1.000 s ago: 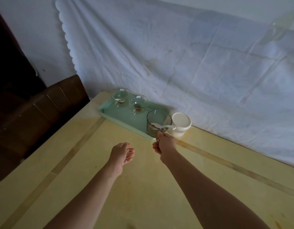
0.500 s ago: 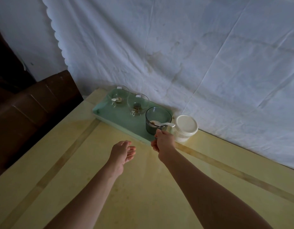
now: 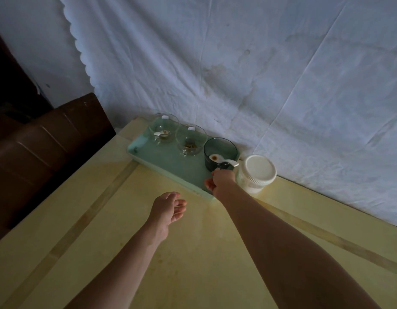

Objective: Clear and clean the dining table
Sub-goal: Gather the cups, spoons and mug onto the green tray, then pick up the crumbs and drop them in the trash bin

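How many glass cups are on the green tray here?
3. A clear cup at the tray's left end, a second clear cup mid-tray, a dark cup at its right end, held by the right hand. None looks hidden.

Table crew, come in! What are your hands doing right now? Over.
Hands: right hand grips dark cup by its handle, left hand open over table. Cup on green tray, spoon inside. Close beside right hand: white jar.
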Tool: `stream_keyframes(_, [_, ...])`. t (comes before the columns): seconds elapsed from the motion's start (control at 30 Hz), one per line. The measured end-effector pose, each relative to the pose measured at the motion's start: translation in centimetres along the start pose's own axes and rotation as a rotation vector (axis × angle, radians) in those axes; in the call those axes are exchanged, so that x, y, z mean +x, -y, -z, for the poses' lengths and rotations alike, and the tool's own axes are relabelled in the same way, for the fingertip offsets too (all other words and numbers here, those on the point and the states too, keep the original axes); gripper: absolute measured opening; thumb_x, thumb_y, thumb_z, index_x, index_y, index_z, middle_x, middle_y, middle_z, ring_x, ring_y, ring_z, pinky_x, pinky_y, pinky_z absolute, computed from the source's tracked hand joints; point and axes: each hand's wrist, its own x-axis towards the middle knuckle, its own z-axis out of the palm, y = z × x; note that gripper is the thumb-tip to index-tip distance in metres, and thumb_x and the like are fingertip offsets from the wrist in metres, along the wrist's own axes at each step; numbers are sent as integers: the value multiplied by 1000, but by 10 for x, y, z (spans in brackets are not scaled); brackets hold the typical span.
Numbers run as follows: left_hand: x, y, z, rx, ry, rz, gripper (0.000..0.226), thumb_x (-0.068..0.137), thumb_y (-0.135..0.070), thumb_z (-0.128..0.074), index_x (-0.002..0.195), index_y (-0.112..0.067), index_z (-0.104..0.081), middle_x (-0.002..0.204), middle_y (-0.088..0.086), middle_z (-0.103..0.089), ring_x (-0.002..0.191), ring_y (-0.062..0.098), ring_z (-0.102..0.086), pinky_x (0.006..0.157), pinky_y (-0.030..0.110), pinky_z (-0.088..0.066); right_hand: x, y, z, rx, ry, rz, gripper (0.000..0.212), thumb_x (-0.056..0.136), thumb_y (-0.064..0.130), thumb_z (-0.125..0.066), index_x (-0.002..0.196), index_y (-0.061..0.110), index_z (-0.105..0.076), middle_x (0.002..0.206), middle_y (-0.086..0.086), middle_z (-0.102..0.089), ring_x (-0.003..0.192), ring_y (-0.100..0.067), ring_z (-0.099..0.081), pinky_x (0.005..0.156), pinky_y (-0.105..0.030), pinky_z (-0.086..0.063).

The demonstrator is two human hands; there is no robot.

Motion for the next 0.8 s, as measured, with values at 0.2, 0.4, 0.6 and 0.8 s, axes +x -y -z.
stream_keyframes(0.2, [-6,3,2,9,-14,13,22,99,-16,-39,108,-10,-58,99,12,-67,82,22,-62,75,33,-51,-3,-4,4,-51,80,82,25,96,3,-36,115,-4,-51,66,-8,-48,54,-15,-46,65,-25,-47])
stream_keyframes(0.4, [-34,4,-4,22,7,14,20,99,-15,-39,106,-10,-57,99,12,-66,83,22,-61,75,33,-51,-39,-29,42,16,174,143,18,91,-7,-35,98,3,-48,67,-11,-42,55,-19,-43,52,-28,-43])
stream_keyframes(0.6, [-85,15,-6,56,32,9,21,99,-14,-39,108,-8,-57,94,11,-65,79,21,-60,73,32,-50,-97,-58,121,87,147,119,35,96,1,-42,130,1,-41,81,-18,-55,68,-25,-57,65,-33,-53])
stream_keyframes(0.8, [-165,35,-12,68,43,2,19,98,-15,-38,95,-10,-56,83,9,-63,70,19,-56,64,28,-47,-165,-94,196,137,134,116,32,97,3,-39,129,-2,-42,78,-18,-54,65,-25,-55,63,-32,-52])
